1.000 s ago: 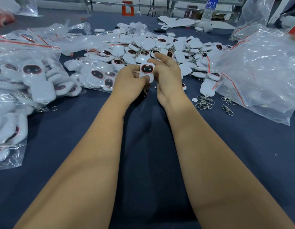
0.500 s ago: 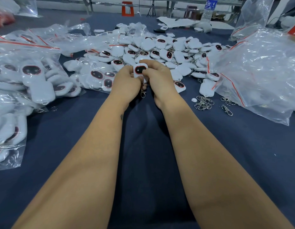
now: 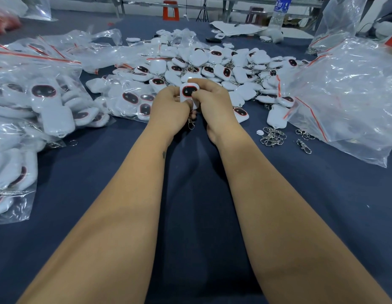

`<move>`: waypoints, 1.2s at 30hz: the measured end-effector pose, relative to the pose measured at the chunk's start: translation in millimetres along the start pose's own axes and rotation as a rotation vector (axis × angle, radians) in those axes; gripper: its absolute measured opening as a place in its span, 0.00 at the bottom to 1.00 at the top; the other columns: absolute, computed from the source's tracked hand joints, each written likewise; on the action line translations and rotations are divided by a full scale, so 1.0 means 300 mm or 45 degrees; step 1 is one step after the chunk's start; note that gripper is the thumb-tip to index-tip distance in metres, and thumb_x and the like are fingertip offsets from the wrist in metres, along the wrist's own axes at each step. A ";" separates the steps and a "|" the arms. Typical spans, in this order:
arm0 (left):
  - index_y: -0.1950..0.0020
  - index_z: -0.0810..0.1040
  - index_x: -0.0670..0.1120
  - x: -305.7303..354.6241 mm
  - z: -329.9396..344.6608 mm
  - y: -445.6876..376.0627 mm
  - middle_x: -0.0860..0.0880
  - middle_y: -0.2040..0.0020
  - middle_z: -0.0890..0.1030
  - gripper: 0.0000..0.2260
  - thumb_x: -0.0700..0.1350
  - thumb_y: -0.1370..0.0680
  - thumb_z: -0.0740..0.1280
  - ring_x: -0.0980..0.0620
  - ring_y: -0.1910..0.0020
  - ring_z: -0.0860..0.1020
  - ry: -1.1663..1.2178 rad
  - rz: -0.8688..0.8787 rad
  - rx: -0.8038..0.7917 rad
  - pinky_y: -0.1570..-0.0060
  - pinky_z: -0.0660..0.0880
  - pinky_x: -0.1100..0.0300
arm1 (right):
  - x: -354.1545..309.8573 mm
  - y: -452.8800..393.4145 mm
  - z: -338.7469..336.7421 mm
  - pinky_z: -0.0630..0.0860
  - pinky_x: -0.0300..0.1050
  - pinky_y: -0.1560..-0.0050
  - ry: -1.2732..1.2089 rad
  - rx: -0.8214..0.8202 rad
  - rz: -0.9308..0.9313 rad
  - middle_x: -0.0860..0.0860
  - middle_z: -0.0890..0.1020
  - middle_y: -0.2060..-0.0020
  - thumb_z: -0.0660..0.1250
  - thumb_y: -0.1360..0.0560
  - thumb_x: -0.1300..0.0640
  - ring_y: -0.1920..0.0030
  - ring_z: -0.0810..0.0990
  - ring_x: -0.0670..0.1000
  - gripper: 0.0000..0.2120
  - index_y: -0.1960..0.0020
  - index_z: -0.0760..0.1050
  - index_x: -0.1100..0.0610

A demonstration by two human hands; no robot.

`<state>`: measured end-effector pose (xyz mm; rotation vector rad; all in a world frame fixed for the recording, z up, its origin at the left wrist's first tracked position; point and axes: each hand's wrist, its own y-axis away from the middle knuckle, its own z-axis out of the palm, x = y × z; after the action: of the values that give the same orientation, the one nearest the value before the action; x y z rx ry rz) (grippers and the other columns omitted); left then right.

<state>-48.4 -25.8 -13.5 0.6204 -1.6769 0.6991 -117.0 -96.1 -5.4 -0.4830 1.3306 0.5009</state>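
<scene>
Head view: the left hand (image 3: 171, 106) and right hand (image 3: 213, 102) both pinch 1 white key fob (image 3: 189, 92) above the blue table (image 3: 191, 194), just before the heap of fobs (image 3: 241, 69). The right fingers, straight 1 second ago, now curl over its top. A metal clasp (image 3: 190, 124) dangles beneath, so fitting looks done and checking likely follows.
</scene>
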 end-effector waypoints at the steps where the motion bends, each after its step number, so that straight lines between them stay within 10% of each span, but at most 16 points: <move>1: 0.41 0.78 0.40 0.000 0.001 0.000 0.46 0.60 0.83 0.10 0.36 0.22 0.63 0.56 0.70 0.80 0.003 -0.003 0.002 0.70 0.74 0.64 | 0.000 -0.001 0.000 0.71 0.41 0.71 0.001 0.005 0.003 0.59 0.82 0.54 0.61 0.25 0.69 0.63 0.77 0.53 0.13 0.45 0.78 0.58; 36: 0.45 0.78 0.41 0.016 0.009 0.005 0.48 0.62 0.81 0.11 0.37 0.24 0.60 0.59 0.74 0.77 0.163 -0.118 0.028 0.74 0.72 0.67 | 0.000 0.017 0.004 0.74 0.41 0.66 0.099 0.010 -0.066 0.52 0.83 0.58 0.59 0.23 0.70 0.69 0.79 0.44 0.13 0.46 0.77 0.57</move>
<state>-52.2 -27.1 -9.6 0.6511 -1.5147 0.6773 -119.0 -91.2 -5.4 -0.5339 1.3905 0.4376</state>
